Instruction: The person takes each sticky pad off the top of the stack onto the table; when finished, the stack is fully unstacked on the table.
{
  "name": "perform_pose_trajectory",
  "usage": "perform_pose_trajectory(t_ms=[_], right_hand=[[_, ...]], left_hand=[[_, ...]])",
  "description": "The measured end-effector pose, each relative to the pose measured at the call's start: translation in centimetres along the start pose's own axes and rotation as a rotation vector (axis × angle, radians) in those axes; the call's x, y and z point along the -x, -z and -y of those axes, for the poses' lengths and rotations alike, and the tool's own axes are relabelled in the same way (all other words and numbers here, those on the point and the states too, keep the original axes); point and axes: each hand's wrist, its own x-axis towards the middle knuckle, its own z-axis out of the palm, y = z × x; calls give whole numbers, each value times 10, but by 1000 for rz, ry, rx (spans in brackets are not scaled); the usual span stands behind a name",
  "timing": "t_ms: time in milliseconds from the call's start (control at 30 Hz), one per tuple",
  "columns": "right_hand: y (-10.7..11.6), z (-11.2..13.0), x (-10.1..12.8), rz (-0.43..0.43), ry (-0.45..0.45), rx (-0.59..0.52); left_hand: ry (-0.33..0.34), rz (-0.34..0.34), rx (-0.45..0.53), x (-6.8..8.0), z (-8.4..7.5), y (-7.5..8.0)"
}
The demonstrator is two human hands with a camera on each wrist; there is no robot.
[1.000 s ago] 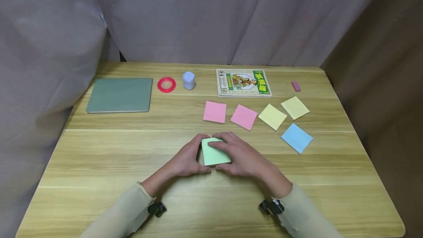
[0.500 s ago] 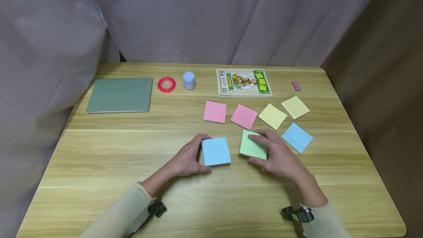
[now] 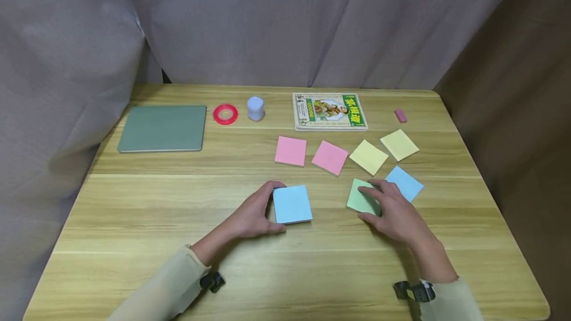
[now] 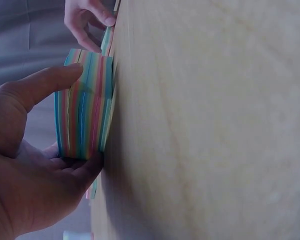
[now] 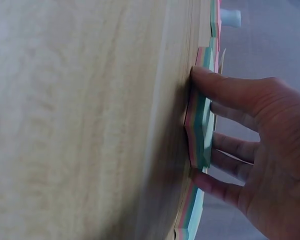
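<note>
My left hand (image 3: 253, 216) holds a thick stack of sticky notes (image 3: 292, 205) with a blue top sheet, thumb on the near side and fingers round the far side. Many coloured layers show along the side of that stack (image 4: 85, 110) in the left wrist view. To the right, my right hand (image 3: 397, 214) grips a thinner sticky note pad (image 3: 360, 197) with a green top, thumb and fingers at its edges. The right wrist view has this pad (image 5: 196, 125) low at the tabletop. Just beyond the right fingers lies a blue-topped pad (image 3: 406, 184), partly covered by the hand.
Two pink pads (image 3: 290, 151) and two yellow pads (image 3: 368, 157) lie behind the hands. Farther back are a green notebook (image 3: 162, 129), a red tape roll (image 3: 225, 114), a small whitish cylinder (image 3: 256, 108), an illustrated booklet (image 3: 330, 111) and a pink eraser (image 3: 400, 116).
My right hand has lifted the green-topped pad off the stack and carried it right, close to the blue-topped pad. Blue now tops the stack; my left hand has stayed there.
</note>
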Motion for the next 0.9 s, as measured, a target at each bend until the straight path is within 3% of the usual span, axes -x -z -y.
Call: perform_pose_trajectory(t_ms=[233,433,667,900], right_hand=[[8,11,-6,5,31,40],[15,54,-23,-4,175,-29],[-6,103,-40,115,355,-118],[-24,116,-54,183,433,-141]], left_hand=[[2,0,-4,0,1,0],[-16,-7,-14,0,1,0],[-21,-4,-36,-1,0,0],[-25,-3,-65,-1,0,0]])
